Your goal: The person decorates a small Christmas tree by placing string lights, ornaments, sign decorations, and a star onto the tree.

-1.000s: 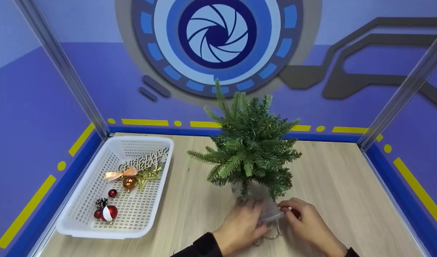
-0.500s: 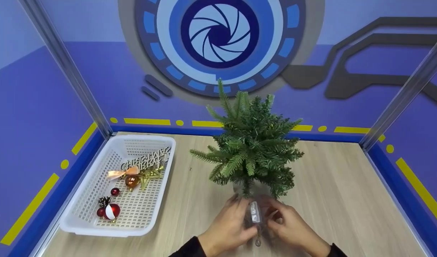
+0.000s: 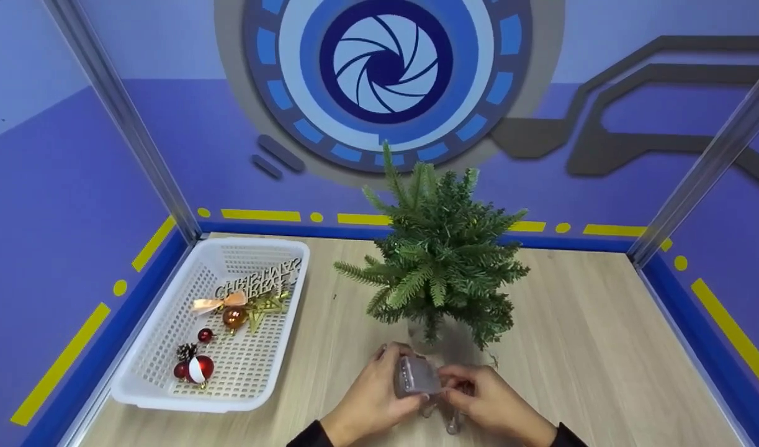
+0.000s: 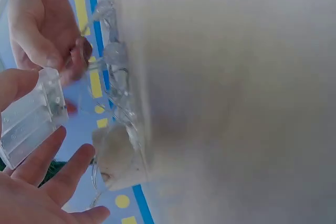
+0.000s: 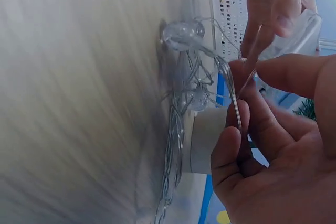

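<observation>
My left hand (image 3: 370,391) grips a clear plastic battery box (image 3: 419,375) between thumb and fingers, in front of the tree. Just to its right, my right hand (image 3: 500,400) pinches a thin clear wire that runs to the box. More of this string of lights (image 4: 118,69), with round clear bulbs, hangs and lies in a tangle by the tabletop. In the right wrist view, a bundle of its strands (image 5: 231,85) passes through my curled right fingers (image 5: 228,148). A small green artificial tree (image 3: 444,261) stands upright behind both hands, on a pale round base (image 5: 205,140).
On the left, a white perforated basket (image 3: 280,366) holds red and copper baubles, a pinecone (image 3: 187,352), an orange bow (image 3: 221,302), gold stars (image 3: 267,307) and a lettered Christmas sign (image 3: 261,279). Printed panels (image 3: 168,155) wall in the wooden table (image 3: 590,329).
The battery box has turned in my left hand and come a little left, its broad face now showing. My right hand has moved left, close beside the box, and pinches the wire.
</observation>
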A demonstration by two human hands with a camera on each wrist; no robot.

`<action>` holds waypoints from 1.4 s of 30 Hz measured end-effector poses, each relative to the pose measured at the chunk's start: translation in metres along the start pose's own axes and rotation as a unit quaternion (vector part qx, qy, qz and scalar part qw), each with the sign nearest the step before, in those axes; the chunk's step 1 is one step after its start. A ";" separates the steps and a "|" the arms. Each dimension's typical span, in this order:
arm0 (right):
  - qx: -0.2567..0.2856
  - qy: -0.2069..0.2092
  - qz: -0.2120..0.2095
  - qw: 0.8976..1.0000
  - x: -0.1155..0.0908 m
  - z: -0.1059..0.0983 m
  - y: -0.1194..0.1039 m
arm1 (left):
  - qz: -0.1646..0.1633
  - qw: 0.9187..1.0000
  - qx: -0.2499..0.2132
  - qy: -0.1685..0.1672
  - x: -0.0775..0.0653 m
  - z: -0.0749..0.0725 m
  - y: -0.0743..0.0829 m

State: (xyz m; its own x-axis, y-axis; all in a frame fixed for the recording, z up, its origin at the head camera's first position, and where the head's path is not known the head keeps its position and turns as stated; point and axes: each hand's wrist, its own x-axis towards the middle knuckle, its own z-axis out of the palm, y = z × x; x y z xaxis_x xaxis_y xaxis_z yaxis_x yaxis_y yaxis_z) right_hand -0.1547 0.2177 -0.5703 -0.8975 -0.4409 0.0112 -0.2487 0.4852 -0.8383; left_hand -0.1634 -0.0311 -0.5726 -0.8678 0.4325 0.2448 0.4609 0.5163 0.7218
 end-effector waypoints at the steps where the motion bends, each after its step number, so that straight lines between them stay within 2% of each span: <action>1: -0.010 0.001 -0.002 1.000 -0.001 0.000 0.000 | -0.001 1.000 0.008 0.002 -0.001 0.000 -0.003; 4: -0.054 0.009 -0.027 0.998 -0.003 -0.001 0.001 | -0.004 0.998 0.055 0.009 -0.004 -0.002 -0.009; 6: -0.109 0.028 -0.059 0.992 -0.003 0.000 0.002 | -0.004 0.995 0.100 0.016 -0.006 -0.004 -0.011; 10: -0.223 0.077 -0.111 0.965 -0.003 0.001 0.005 | 0.008 0.982 0.185 0.035 -0.008 -0.007 -0.013; 13: -0.287 0.106 -0.125 0.944 -0.003 0.000 0.006 | 0.014 0.972 0.230 0.034 -0.009 -0.009 -0.013; 15: -0.314 0.120 -0.129 0.933 -0.003 -0.001 0.006 | 0.016 0.968 0.250 0.030 -0.010 -0.011 -0.013; 18: -0.332 0.136 -0.139 0.923 -0.003 -0.002 0.005 | 0.021 0.958 0.284 0.012 -0.009 -0.013 -0.014; 21: -0.336 0.146 -0.153 0.918 -0.003 -0.001 0.003 | 0.028 0.948 0.317 -0.021 -0.007 -0.014 -0.011; 26: -0.336 0.155 -0.180 0.911 -0.002 0.000 0.000 | 0.030 0.923 0.378 -0.069 0.002 -0.011 0.000; 28: -0.331 0.162 -0.201 0.908 -0.001 0.000 -0.001 | 0.047 0.921 0.379 -0.070 0.004 -0.007 0.006; 29: -0.324 0.168 -0.216 0.906 0.000 0.001 -0.002 | 0.062 0.925 0.369 -0.068 0.005 -0.005 0.009; 32: -0.287 0.184 -0.257 0.904 0.001 0.001 -0.006 | 0.134 0.934 0.329 -0.046 0.008 0.005 0.018; 34: -0.249 0.186 -0.269 0.912 0.000 0.001 -0.008 | 0.178 0.933 0.312 -0.025 0.011 0.010 0.022; 35: -0.227 0.181 -0.268 0.919 0.000 0.000 -0.009 | 0.193 0.932 0.308 -0.012 0.012 0.012 0.022; 37: -0.194 0.172 -0.259 0.930 -0.001 -0.001 -0.010 | 0.205 0.930 0.305 0.016 0.014 0.013 0.022; 39: -0.167 0.160 -0.245 0.941 -0.002 -0.002 -0.009 | 0.204 0.931 0.300 0.036 0.015 0.012 0.020; 42: -0.152 0.150 -0.242 0.946 -0.005 -0.004 -0.003 | 0.196 0.939 0.279 0.051 0.015 0.007 0.017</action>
State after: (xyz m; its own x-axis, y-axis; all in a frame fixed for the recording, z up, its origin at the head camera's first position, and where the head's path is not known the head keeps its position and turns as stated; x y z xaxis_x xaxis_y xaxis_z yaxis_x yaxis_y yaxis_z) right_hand -0.1513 0.2215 -0.5651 -0.7026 -0.4558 0.5464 -0.7102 0.4960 -0.4995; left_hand -0.1669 -0.0104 -0.5609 -0.6112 0.6119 0.5019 0.7495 0.6512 0.1188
